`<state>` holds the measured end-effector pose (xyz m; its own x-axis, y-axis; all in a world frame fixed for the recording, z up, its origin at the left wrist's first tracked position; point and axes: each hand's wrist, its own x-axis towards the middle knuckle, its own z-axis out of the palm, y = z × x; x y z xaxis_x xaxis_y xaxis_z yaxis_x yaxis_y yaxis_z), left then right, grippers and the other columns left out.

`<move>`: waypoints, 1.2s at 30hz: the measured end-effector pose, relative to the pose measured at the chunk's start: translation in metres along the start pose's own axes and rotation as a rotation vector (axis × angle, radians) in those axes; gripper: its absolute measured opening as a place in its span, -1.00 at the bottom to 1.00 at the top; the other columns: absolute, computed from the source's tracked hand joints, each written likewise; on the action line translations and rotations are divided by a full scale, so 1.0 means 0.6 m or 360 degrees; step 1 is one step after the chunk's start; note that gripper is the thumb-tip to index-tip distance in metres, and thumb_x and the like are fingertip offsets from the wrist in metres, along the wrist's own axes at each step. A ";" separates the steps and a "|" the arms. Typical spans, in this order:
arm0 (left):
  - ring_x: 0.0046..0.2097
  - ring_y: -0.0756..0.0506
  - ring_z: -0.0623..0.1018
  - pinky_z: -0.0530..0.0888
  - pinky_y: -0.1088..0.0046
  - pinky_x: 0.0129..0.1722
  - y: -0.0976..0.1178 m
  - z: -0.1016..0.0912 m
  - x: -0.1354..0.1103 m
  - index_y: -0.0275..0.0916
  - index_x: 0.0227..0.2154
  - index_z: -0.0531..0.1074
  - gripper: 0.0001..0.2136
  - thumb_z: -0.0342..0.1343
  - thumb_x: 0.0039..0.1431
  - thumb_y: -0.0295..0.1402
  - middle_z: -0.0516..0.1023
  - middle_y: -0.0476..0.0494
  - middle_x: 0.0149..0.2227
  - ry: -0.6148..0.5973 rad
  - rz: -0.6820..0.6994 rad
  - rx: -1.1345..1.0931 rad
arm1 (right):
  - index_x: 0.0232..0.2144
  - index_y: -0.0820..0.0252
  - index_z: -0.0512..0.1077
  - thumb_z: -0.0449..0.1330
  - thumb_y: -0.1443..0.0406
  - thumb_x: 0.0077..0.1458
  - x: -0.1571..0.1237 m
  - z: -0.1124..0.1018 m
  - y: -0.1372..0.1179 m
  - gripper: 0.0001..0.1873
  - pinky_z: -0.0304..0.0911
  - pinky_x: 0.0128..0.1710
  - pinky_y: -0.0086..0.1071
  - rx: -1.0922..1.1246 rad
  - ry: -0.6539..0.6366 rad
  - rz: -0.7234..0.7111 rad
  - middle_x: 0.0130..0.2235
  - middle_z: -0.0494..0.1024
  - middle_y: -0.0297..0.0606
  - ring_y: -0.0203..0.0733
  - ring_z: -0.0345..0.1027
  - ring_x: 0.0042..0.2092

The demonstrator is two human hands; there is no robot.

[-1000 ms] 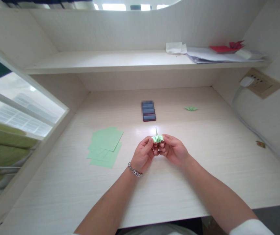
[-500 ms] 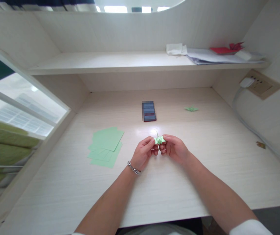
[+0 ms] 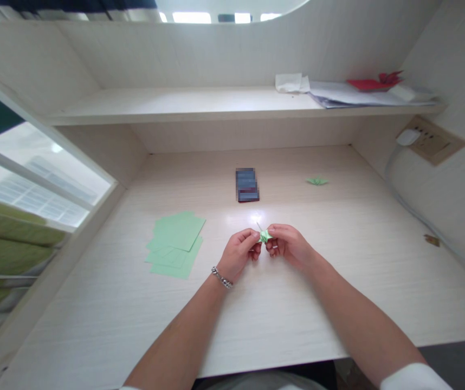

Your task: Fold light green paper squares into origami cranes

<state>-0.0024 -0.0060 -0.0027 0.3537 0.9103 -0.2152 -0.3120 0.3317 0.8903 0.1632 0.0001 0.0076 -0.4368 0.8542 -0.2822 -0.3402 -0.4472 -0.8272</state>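
Note:
A small folded green paper figure with a thin point sticking up sits between my two hands, just above the pale wooden desk. My left hand, with a metal bracelet at the wrist, pinches its left side. My right hand pinches its right side. Most of the figure is hidden by my fingertips.
A stack of green paper sheets lies left of my hands. A dark blurred flat object lies beyond them, and a finished green folded piece farther right. The shelf above carries papers and red folded paper. A wall socket is at right.
My fingers have closed in around the green figure, so less of it shows than before. The hands have stayed at nearly the same spot.

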 end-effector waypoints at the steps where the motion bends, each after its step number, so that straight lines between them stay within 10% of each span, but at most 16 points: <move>1: -0.55 0.07 0.32 0.24 0.56 -0.56 0.000 -0.001 0.000 -0.30 -0.49 0.36 -0.75 0.19 0.05 -0.20 0.35 -0.01 -0.57 0.0003 0.0001 0.0013 | -0.50 0.24 0.34 0.21 0.19 0.04 0.001 0.000 0.000 -0.77 0.09 -0.57 -0.49 -0.0015 0.0003 0.0000 -0.57 0.40 -0.33 -0.36 0.23 -0.57; 36: -0.53 0.06 0.36 0.31 0.54 -0.50 0.002 0.008 -0.009 -0.27 -0.45 0.30 -0.79 0.12 0.16 -0.25 0.35 0.02 -0.53 -0.0147 -0.0023 -0.0705 | -0.58 0.28 0.39 0.23 0.17 0.07 0.000 0.018 0.007 -0.69 0.28 -0.42 -0.42 0.0580 -0.0155 -0.0057 -0.60 0.37 -0.37 -0.36 0.27 -0.55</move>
<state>-0.0006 -0.0117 0.0015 0.4318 0.8854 -0.1719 -0.6464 0.4367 0.6256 0.1529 -0.0047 0.0094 -0.4902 0.8497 -0.1941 -0.6231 -0.4973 -0.6037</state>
